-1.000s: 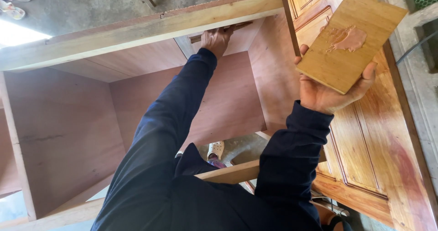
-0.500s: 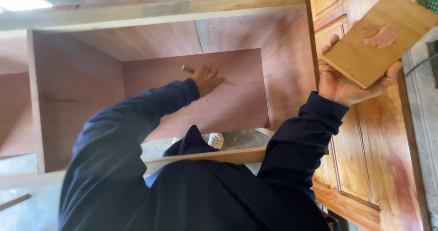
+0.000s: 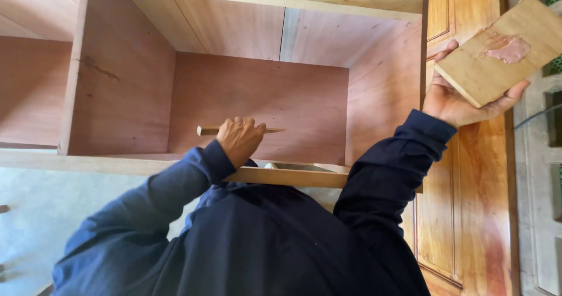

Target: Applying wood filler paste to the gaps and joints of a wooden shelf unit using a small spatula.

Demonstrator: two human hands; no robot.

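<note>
Plywood cabinet: reddish-brown open box with pale timber edging, lying under the camera, opening facing up toward the viewer; an upright divider is splitting it into compartments.
Left hand: fingers curling tight around a thin wooden stick, knuckles facing the camera; hand is sitting inside the right-hand compartment, against the back panel.
Stick: pale, slim, lying roughly level; one end is poking out to the left of the fist, the tapered end is showing to its right, touching or just off the panel, cannot tell which.
Right hand: palm up, fingers spreading under a small wooden board, thumb wrapping its lower right edge; hand is being held outside the cabinet, just past its right wall.
Board: light tan rectangle, tilting, carrying a pinkish-brown smear of paste on its top face.
Sleeves: dark navy long sleeves are covering both arms down to the wrists; same navy fabric is filling the lower middle of the view.
Front rail: pale timber strip running across the near side of the cabinet; left forearm is crossing over it.
Background right: varnished orange-brown panelled door lying beside the cabinet.
Background lower left: grey concrete floor.
</note>
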